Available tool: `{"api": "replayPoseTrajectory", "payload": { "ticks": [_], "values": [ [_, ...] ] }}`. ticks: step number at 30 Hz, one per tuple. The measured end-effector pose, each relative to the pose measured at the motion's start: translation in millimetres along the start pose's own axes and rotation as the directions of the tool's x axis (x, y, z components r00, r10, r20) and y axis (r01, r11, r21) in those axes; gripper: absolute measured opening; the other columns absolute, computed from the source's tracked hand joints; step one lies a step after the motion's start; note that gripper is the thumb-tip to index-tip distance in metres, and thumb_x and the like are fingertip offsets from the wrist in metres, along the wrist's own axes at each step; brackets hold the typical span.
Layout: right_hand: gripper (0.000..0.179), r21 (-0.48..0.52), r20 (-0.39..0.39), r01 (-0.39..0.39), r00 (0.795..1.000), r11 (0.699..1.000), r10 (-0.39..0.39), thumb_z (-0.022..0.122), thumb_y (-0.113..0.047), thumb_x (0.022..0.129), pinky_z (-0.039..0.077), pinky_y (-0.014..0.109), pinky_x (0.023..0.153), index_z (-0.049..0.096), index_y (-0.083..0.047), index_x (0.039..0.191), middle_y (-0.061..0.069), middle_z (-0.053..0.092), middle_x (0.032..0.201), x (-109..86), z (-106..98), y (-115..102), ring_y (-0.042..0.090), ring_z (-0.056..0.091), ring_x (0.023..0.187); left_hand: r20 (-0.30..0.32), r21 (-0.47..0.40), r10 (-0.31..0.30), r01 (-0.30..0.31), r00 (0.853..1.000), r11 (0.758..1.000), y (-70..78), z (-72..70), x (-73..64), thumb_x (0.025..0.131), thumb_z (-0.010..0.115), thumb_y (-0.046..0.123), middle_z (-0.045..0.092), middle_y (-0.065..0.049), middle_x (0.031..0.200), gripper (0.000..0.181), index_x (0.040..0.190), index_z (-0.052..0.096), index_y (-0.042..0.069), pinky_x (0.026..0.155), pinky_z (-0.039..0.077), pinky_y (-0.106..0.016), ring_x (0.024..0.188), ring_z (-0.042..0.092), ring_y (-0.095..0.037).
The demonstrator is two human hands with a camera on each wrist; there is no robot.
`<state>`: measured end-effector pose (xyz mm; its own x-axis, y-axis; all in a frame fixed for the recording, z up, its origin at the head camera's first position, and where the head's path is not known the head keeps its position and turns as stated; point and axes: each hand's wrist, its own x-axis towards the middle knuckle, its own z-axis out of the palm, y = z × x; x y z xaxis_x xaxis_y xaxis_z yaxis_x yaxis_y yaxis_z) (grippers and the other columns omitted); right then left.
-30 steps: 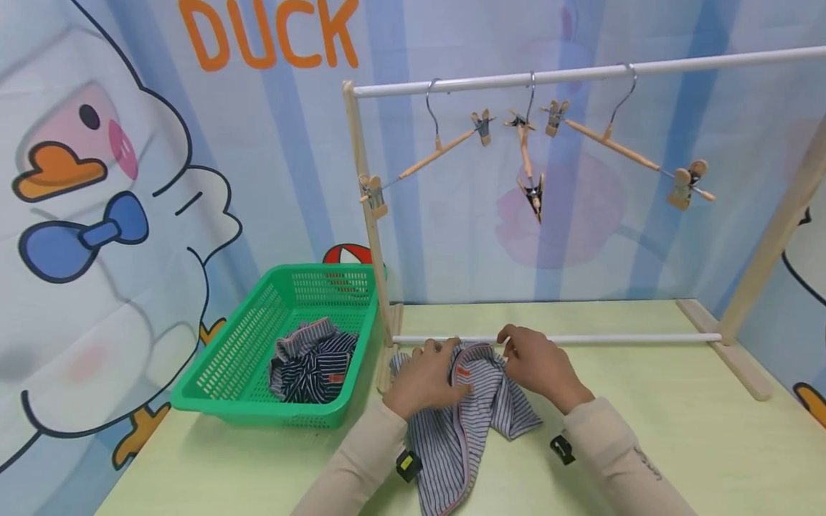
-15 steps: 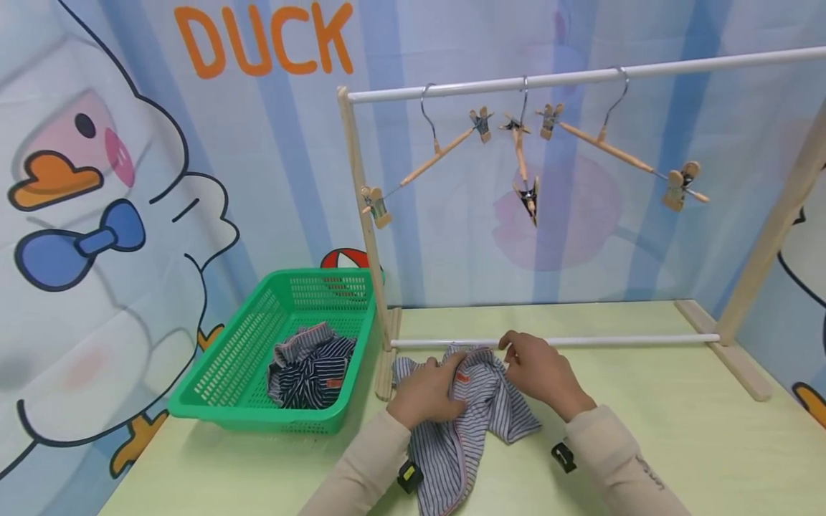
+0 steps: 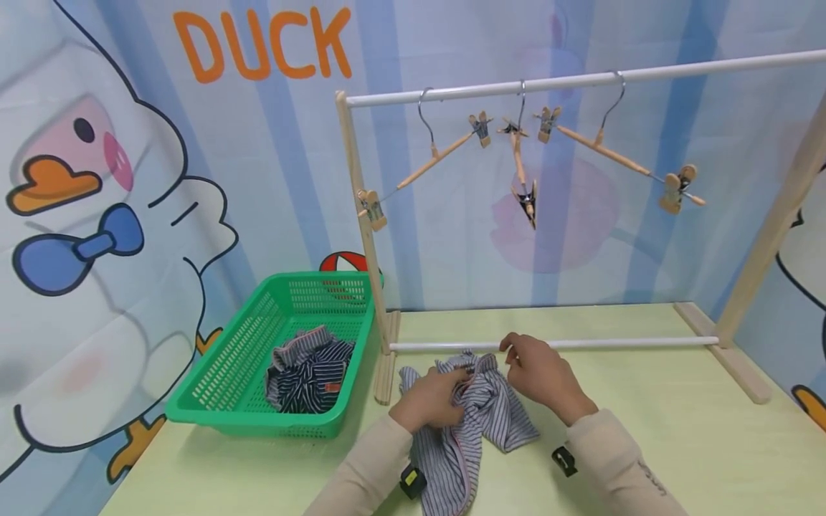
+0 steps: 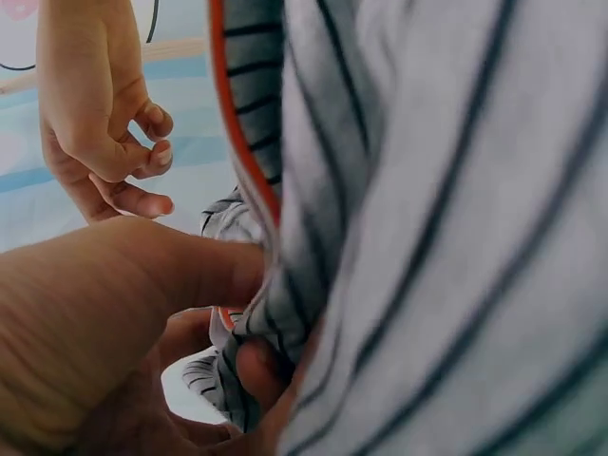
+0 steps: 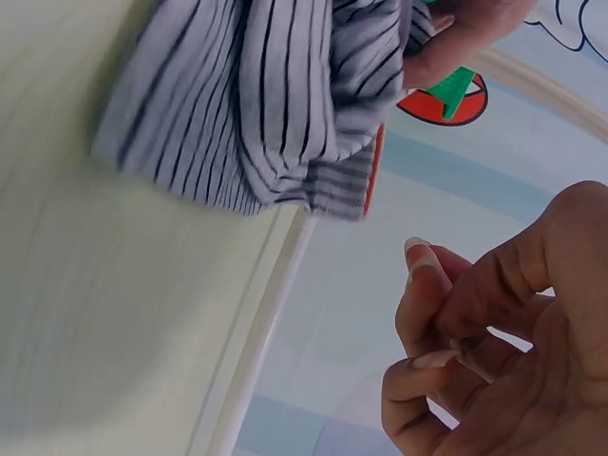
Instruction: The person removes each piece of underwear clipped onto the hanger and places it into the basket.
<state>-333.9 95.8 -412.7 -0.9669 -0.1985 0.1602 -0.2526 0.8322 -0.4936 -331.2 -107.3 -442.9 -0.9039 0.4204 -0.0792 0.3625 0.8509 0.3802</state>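
Note:
A grey-and-white striped shirt (image 3: 505, 414) with reddish trim lies bunched over the table, its front part trailing toward me. My left hand (image 3: 431, 401) pinches it near the collar; in the left wrist view, thumb and finger close on the fabric (image 4: 427, 190) beside the orange edging. Just right of the shirt hovers my right hand (image 3: 540, 374), its fingers loosely curled around nothing. The right wrist view has that hand (image 5: 503, 323) apart from the cloth, with a gap between fingertips and shirt.
A green basket (image 3: 193, 412) at left holds a dark striped garment (image 3: 312, 376). Behind my hands stands a rack with a low white bar (image 3: 613, 342) and a top rail (image 3: 581, 81). Hangers with clips, such as the right one (image 3: 606, 152), hang from it.
My left hand has drawn the collar area inward, so the shirt's top is more bunched and its orange label is out of sight. My right hand stays nearly in place.

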Motion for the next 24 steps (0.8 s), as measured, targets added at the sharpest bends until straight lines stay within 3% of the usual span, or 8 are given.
{"api": "replayPoseTrajectory", "payload": {
  "ticks": [3,8,10,16,20,24],
  "values": [
    [0.041,0.007,-0.002,-0.001,1.0,1.0,0.001,0.049,0.002,0.079,0.042,0.03,0.055,0.064,-0.005,0.116,0.006,0.067,0.094,0.2,1.9,1.6,0.015,0.056,0.071,-0.015,-0.001,0.027,-0.027,1.0,1.0,0.4,-0.3,-0.6,0.08,0.07,0.011,0.067,-0.009,0.128,0.05,0.129,0.064,0.017,0.091,0.053,-0.045,0.126,0.056,-0.038],
    [0.041,0.02,-0.002,0.0,1.0,1.0,0.0,0.048,0.002,0.079,0.042,0.03,0.055,0.065,-0.006,0.116,0.007,0.067,0.096,-0.2,5.0,2.9,0.015,0.055,0.071,-0.031,-0.009,0.054,-0.054,0.998,0.998,-1.6,0.3,0.6,0.077,0.07,0.007,0.07,-0.007,0.112,0.041,0.117,0.069,0.016,0.078,0.049,-0.033,0.103,0.061,-0.024],
    [0.042,0.028,0.0,0.005,1.0,1.0,-0.005,0.048,0.002,0.079,0.041,0.03,0.055,0.064,-0.005,0.117,0.008,0.068,0.097,-0.1,5.6,2.4,0.015,0.054,0.07,-0.032,-0.008,0.053,-0.053,0.998,0.999,-3.0,0.7,1.1,0.078,0.071,0.008,0.07,-0.008,0.109,0.039,0.117,0.068,0.015,0.076,0.048,-0.032,0.097,0.059,-0.022],
    [0.043,0.027,-0.029,0.028,0.999,0.999,-0.028,0.047,0.002,0.08,0.04,0.03,0.054,0.063,-0.006,0.118,0.007,0.068,0.099,1.8,4.2,-1.0,0.016,0.056,0.071,-0.05,-0.031,0.022,-0.023,0.999,0.999,-5.2,-1.4,0.3,0.077,0.07,0.011,0.069,-0.011,0.117,0.049,0.126,0.065,0.011,0.084,0.051,-0.037,0.105,0.06,-0.025],
    [0.042,0.018,-0.045,0.041,0.998,0.999,-0.04,0.046,0.002,0.079,0.041,0.03,0.055,0.064,-0.006,0.116,0.006,0.067,0.098,2.4,3.5,-2.3,0.018,0.058,0.075,-0.105,-0.04,0.015,-0.019,0.994,0.999,-6.8,-2.1,0.3,0.071,0.068,0.011,0.07,-0.011,0.107,0.048,0.119,0.067,0.008,0.077,0.05,-0.037,0.095,0.06,-0.023],
    [0.043,0.019,-0.043,0.039,0.998,0.999,-0.038,0.045,0.002,0.078,0.042,0.03,0.056,0.064,-0.006,0.115,0.007,0.068,0.099,2.4,3.5,-1.8,0.018,0.059,0.076,-0.19,-0.043,0.004,-0.013,0.982,0.999,-8.2,-1.9,2.1,0.066,0.066,0.011,0.067,-0.009,0.092,0.037,0.103,0.068,0.008,0.07,0.045,-0.037,0.083,0.056,-0.02]
  ]
}}
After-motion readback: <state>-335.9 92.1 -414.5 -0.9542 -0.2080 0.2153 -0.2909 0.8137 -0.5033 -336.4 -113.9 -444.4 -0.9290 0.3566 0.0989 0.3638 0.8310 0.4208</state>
